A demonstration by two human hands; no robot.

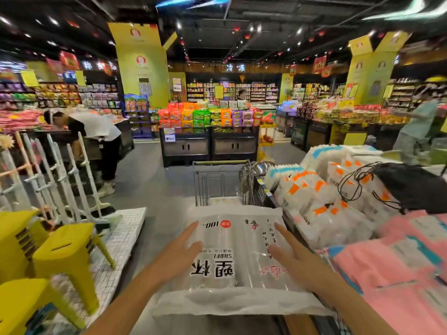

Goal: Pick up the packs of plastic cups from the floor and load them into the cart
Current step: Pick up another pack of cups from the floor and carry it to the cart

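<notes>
over the cart (221,174) a pack of plastic cups (238,258) lies under the left hand (180,251) and right hand (294,258), fingers straight, pressing not gripping; loading looks underway, floor packs unseen.

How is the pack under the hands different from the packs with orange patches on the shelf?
The pack under the hands has black writing; the shelf packs have orange patches. That pack lies flat over the cart, with the left hand and right hand resting on it; the shelf packs sit piled, untouched. Both have pale plastic wrapping.
</notes>
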